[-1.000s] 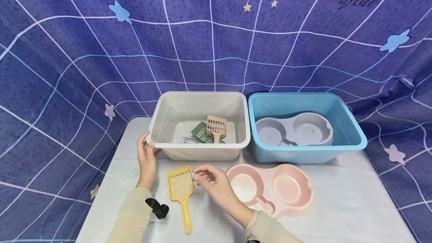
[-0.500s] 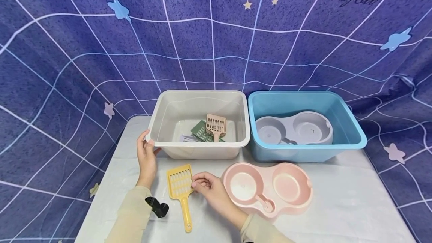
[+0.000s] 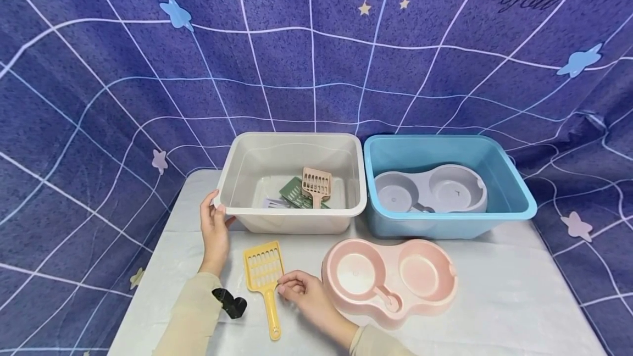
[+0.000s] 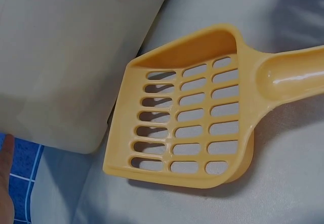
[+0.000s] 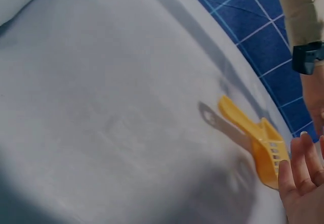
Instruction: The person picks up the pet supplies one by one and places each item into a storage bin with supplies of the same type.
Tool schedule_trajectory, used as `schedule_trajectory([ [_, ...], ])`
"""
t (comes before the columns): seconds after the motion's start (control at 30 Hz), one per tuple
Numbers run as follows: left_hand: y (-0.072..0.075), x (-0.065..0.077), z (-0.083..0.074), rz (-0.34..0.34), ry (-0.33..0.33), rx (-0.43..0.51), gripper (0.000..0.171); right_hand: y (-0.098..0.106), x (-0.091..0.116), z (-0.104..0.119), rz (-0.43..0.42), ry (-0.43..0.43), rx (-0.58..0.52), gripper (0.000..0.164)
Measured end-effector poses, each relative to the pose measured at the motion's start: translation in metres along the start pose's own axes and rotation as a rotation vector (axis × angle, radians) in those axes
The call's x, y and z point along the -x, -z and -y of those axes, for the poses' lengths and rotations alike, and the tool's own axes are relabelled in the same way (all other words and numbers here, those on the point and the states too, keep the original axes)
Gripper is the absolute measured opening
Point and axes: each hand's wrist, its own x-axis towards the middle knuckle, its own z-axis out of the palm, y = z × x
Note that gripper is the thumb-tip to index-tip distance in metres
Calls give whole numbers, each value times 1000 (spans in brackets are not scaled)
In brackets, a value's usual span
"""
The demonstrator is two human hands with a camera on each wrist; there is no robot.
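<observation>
A yellow cat litter scoop (image 3: pixel 270 290) lies on the table, its handle toward the person. In the head view the right hand (image 3: pixel 309 295) is beside it, fingers loosely bent, fingertips right at the edge where the slotted head meets the handle. In the right wrist view these fingers (image 5: pixel 299 171) overlap the scoop head without curling round it. The left hand (image 3: pixel 215 240) grips the front left corner of a light grey litter box (image 3: pixel 292 223), thumb at the rim. The left wrist view shows the scoop head (image 4: pixel 177 118) close to the box wall.
Inside the grey box are a beige scoop (image 3: pixel 316 181), a green scoop (image 3: pixel 295 192) and a pale purple piece (image 3: pixel 277 204). To the right stands a blue litter box (image 3: pixel 445 227) holding a grey double bowl (image 3: pixel 421 183). A pink double bowl (image 3: pixel 393 260) sits right of the right hand.
The right hand has slid down along the scoop's right edge, from the upper head toward the handle. More of the pink bowl's left side shows. The left hand stays at the box corner.
</observation>
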Motion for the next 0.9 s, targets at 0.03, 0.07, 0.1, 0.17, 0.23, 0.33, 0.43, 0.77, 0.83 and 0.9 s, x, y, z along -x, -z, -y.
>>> schedule_trajectory([
  [0.03,0,-1,0,0,4,3,43,0,1,-2,0,-1,-4,17],
  [0.07,0,-1,0,0,5,5,43,-1,2,-4,3,-1,-10,17],
  [0.1,0,-1,0,0,7,7,43,-1,2,-6,9,-2,-22,17],
  [0.17,0,-1,0,-1,10,10,43,0,2,-15,20,-6,-49,18],
  [0.23,0,-1,-1,-3,9,4,43,0,2,-26,30,-12,-70,19],
  [0.33,0,0,0,-6,8,2,43,0,4,-32,34,-28,-82,18],
  [0.43,1,-1,0,-7,12,-3,43,-1,7,-36,44,-51,-92,19],
  [0.77,-7,10,-26,17,6,-18,42,-6,10,-47,87,-84,-134,23],
  [0.83,-7,9,-25,15,9,-15,42,-8,11,-48,85,-93,-138,25],
  [0.9,-5,8,-21,7,15,-18,43,-10,11,-48,83,-102,-141,28],
])
